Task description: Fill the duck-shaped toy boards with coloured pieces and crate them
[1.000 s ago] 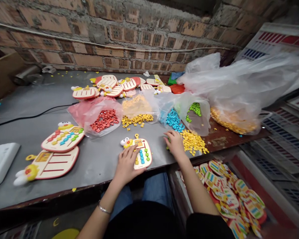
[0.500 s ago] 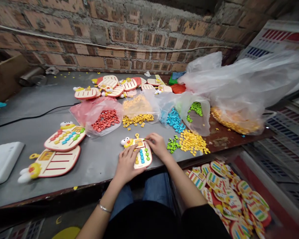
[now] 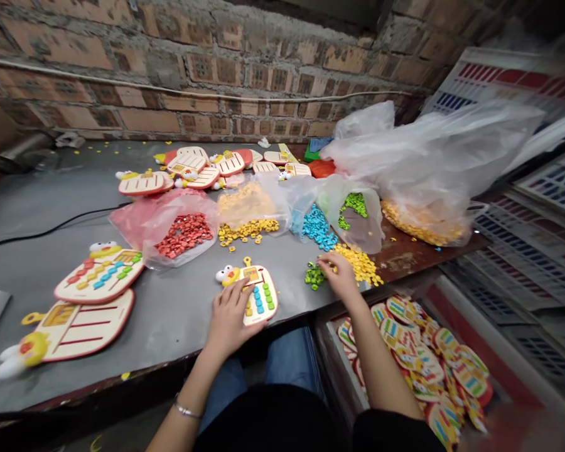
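My left hand (image 3: 230, 317) lies across a cream toy board (image 3: 266, 276) with a red rim and a bug-eyed yellow head, gripping it against the table. Yellow, blue and green beads sit in rows in the board's slots; my fingers and palm hide its left part. Over the small pile of green beads (image 3: 314, 275), my right hand (image 3: 341, 276) has its fingertips pinched together. Whatever is between them is too small to make out. Loose yellow beads (image 3: 358, 262) lie just beyond that hand.
Bags of red beads (image 3: 183, 235), yellow beads (image 3: 247, 229), blue beads (image 3: 317, 226) and green beads (image 3: 355, 204) lie open behind the board. Two toy boards (image 3: 91, 320) overlap at left; several more (image 3: 188, 166) are heaped behind. A crate of filled boards (image 3: 419, 351) stands lower right.
My right hand has moved from the board's upper right edge rightward to the green pile. My left hand stays on the board. The view has shifted slightly to the right.
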### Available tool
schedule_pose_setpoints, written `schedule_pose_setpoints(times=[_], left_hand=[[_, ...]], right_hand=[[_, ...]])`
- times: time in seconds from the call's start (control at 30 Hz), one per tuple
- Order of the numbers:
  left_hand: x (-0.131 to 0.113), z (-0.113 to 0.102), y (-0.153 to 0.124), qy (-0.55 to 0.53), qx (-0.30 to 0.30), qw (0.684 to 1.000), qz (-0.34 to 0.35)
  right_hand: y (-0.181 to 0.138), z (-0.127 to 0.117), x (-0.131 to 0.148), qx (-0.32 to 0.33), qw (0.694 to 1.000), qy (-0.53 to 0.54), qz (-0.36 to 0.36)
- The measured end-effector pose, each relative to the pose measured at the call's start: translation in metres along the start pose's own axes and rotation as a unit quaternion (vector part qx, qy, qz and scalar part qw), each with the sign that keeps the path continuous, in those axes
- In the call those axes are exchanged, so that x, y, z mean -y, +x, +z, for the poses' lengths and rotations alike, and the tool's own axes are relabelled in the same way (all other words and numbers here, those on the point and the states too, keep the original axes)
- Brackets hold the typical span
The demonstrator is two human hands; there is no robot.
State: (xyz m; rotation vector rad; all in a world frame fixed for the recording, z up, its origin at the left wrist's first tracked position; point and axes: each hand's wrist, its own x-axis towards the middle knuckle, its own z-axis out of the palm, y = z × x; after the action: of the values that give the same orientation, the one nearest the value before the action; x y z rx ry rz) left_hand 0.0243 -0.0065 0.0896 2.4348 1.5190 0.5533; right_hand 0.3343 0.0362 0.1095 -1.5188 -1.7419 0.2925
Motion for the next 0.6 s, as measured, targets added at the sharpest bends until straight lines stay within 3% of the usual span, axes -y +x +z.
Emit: schedule_pose_setpoints(times=[0.07, 0.1, 0.27, 0.43, 0.6], left_hand=[[-0.001, -0.001, 0.000, -0.001, 0.002, 1.000, 0.001], [-0.001, -0.001, 0.000, -0.001, 0.003, 1.000, 0.001], [-0.003, -0.003, 0.000, -0.002, 0.000, 1.000, 0.001], [-0.002, -0.002, 0.000, -0.001, 0.001, 1.000, -0.001], [-0.002, -0.001, 0.000, -0.001, 0.004, 1.000, -0.005]], right_hand=[[0.007, -0.015, -0.033, -0.049, 0.995, -0.068, 0.049], [0.011, -0.019, -0.046, -0.045, 0.993, -0.093, 0.061], [0.024, -0.018, -0.078, 0.081, 0.982, -0.170, 0.013], [0.023, -0.013, -0.076, 0.078, 0.976, -0.203, 0.003], [0.017, 0.006, -0.038, 0.063, 0.987, -0.143, -0.035]])
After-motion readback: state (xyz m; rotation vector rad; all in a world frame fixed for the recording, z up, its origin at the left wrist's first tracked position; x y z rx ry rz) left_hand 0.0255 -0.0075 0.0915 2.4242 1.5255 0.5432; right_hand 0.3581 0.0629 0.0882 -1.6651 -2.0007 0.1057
